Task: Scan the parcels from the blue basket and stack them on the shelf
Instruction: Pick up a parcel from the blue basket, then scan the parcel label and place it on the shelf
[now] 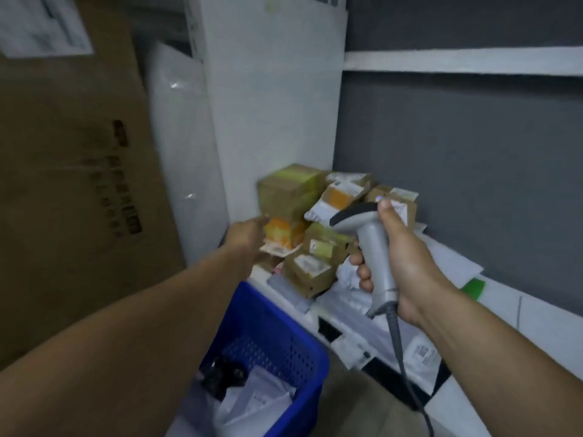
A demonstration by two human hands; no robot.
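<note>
Right hand (407, 263): closed around the grip of the scanner (369, 238), thumb on top of the head. The scanner cable (400, 351) hangs down below this hand.

Left hand (247, 239): extended forward, touching an orange parcel (285, 231). Its fingers are hidden and blurred, so whether it grips the parcel cannot be told.

Shelf (536, 323): white surface, running under and beyond both hands. Brown boxes (315, 266) with white labels are piled between the two hands and just beyond them. Flat white mailers (353, 307) lie under the right hand.

Basket (284, 326): blue, perforated wall, below the left forearm and against the shelf edge. White bags (255, 402) lie inside it.

Room: a grey wall (473, 168) stands behind the shelf, beyond the right hand, with a white rail (457, 61) across it higher up. A white panel (271, 121) stands upright beyond the left hand. A large carton (63, 184) leans to the left of the left arm.
</note>
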